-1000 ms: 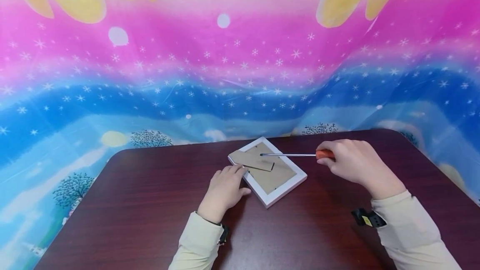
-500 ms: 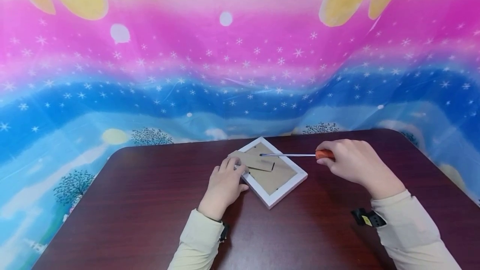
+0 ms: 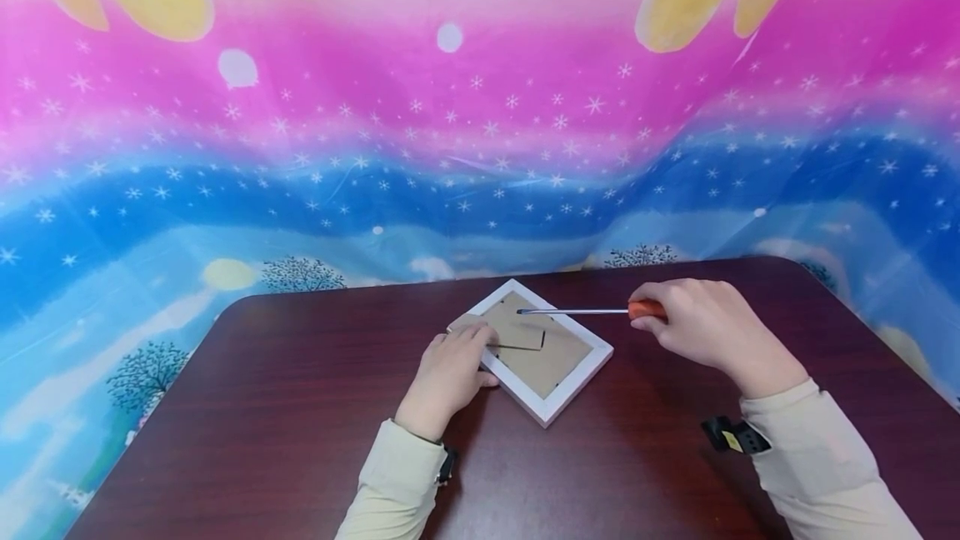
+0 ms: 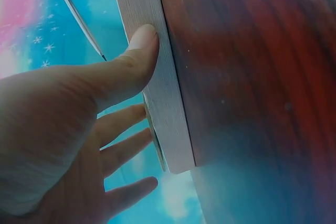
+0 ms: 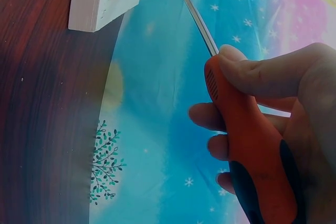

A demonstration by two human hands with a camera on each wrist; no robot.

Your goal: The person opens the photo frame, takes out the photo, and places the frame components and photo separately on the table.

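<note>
A white picture frame [image 3: 579, 377] lies face down on the table, its brown backing board [image 3: 558, 365] upward. A brown stand leg [image 3: 517, 332] angles across the board, partly under my left fingers. My left hand [image 3: 450, 361] grips the frame's left corner. In the left wrist view its thumb [image 4: 143, 51] presses the side face while the spread fingers reach the back edge. My right hand [image 3: 701, 323] holds a screwdriver by its orange-red handle [image 5: 257, 150] with dark inlays. The long metal shaft [image 3: 577, 312] points left, and its tip overlaps the backing board in the head view.
The dark red-brown table [image 3: 285, 423] has rounded far corners. A printed cloth [image 3: 420, 132] in pink and blue hangs behind and beside it. Black straps [image 3: 738, 437] circle both wrists below the cream sleeves.
The picture frame has turned a little counterclockwise under my left hand, its left corner shifting toward me. My left fingers now cover more of the stand leg. The screwdriver has hardly moved.
</note>
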